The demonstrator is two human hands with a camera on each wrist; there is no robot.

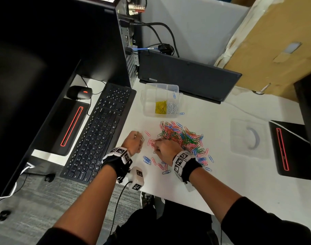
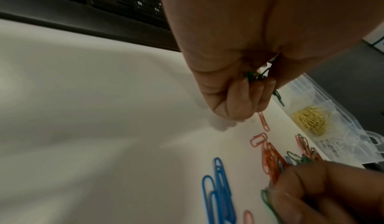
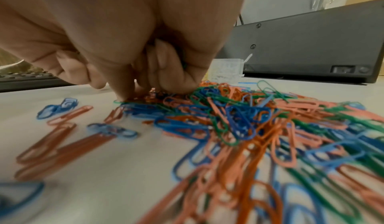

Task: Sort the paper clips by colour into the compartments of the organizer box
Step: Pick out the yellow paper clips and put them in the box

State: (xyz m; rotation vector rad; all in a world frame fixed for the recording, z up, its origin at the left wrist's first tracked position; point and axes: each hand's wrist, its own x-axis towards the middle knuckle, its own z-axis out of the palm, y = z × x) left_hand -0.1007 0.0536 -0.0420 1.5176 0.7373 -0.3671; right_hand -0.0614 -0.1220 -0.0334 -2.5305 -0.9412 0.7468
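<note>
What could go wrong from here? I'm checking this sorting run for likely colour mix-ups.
1. The left hand grips several green clips, one dangling; it could drop before reaching the organizer box.
2. The right hand picks at the tangled pile; a linked clip of another colour may come along.
3. Blue clips already sit loose at the box's edge and could fall among the white clips.

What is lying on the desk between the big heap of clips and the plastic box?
In the head view, mostly bare white desk separates the mixed clip heap from the organizer box; only one stray blue clip lies there, beside the box's near right corner.
</note>
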